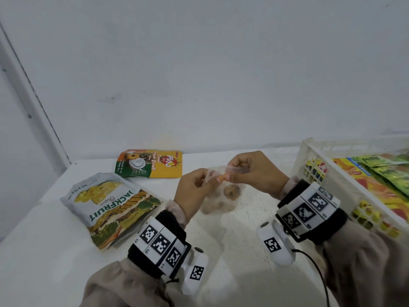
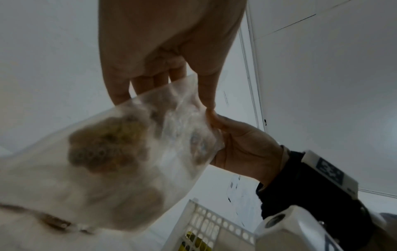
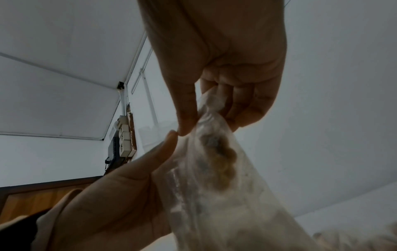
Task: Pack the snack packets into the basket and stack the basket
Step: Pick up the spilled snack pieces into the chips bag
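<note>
We work over a white table [image 1: 232, 240] whose left edge falls away at the near left and whose far edge meets a pale wall [image 1: 199, 74]; bare tabletop lies open between and in front of our wrists. At the right edge stands the white perforated basket [image 1: 309, 156], already holding yellow and green snack packets [image 1: 385, 171], its near wall just beside our right wrist. Between our hands hangs a clear plastic bag of cookies [image 1: 223, 196], its bottom low over the table. Our left hand [image 1: 194, 191] has its grip clamped on the bag's top left corner, thumb and fingers pinching it; our right hand [image 1: 250, 171] pinches the top right part the same way, the two thumbs nearly touching. To the left lies the jackfruit chips packet [image 1: 110, 207] flat on the table, and beyond it, near the wall, the yellow Pino biscuit packet [image 1: 150, 163].
</note>
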`<state>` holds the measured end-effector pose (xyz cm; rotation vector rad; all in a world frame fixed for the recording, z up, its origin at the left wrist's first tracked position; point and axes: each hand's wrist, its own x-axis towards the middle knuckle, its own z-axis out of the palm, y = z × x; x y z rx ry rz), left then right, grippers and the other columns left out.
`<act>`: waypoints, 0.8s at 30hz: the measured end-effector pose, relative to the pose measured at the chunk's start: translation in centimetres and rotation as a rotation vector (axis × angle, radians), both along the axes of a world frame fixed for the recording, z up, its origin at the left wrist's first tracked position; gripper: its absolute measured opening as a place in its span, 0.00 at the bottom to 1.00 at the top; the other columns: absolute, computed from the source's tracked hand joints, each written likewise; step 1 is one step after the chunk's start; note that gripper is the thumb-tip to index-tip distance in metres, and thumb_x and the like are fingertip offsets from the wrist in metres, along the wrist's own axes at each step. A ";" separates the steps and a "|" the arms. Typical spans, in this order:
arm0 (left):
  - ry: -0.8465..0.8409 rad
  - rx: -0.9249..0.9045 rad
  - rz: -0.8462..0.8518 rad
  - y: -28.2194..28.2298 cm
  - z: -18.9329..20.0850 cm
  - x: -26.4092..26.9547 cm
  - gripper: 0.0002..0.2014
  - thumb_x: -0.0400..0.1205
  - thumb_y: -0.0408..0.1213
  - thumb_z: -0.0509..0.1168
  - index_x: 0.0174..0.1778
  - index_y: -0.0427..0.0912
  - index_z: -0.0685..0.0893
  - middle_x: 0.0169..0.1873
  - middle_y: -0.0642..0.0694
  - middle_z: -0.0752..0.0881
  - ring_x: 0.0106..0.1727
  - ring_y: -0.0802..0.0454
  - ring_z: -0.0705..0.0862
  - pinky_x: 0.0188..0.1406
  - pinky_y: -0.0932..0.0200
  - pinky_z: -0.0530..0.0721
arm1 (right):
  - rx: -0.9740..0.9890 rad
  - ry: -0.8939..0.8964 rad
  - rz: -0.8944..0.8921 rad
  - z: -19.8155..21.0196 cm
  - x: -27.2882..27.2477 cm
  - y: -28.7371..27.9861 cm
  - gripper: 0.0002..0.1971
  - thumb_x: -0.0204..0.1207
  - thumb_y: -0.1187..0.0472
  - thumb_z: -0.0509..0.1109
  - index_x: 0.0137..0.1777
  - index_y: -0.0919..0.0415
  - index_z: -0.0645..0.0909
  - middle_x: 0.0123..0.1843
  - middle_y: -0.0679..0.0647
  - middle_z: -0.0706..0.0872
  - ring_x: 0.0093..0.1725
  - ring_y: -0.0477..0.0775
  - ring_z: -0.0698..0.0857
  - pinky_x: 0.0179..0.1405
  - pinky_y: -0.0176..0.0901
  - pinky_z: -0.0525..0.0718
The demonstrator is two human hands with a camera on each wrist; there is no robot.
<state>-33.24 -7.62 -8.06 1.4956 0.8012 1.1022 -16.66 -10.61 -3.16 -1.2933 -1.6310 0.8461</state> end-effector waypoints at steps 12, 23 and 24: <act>-0.007 0.048 -0.017 0.3 0.1 -1.3 0.03 0.74 0.31 0.69 0.38 0.43 0.87 0.27 0.52 0.88 0.32 0.58 0.84 0.40 0.55 0.85 | 0.075 -0.238 -0.018 0.3 0.4 -0.8 0.09 0.64 0.63 0.80 0.44 0.61 0.86 0.38 0.49 0.87 0.34 0.34 0.81 0.39 0.23 0.77; 0.034 0.064 -0.105 0.1 0.6 -2.8 0.05 0.76 0.32 0.69 0.35 0.45 0.86 0.29 0.51 0.86 0.33 0.55 0.87 0.33 0.61 0.84 | 0.227 -0.430 -0.019 -0.5 -1.0 -1.8 0.07 0.71 0.63 0.76 0.35 0.55 0.81 0.31 0.40 0.82 0.37 0.39 0.80 0.42 0.25 0.75; 0.034 0.069 -0.108 0.0 0.7 -3.0 0.06 0.76 0.31 0.69 0.35 0.45 0.86 0.30 0.50 0.86 0.34 0.55 0.88 0.32 0.63 0.84 | 0.227 -0.423 -0.017 -0.7 -1.2 -2.0 0.07 0.71 0.63 0.75 0.36 0.54 0.81 0.32 0.39 0.82 0.37 0.38 0.80 0.42 0.25 0.75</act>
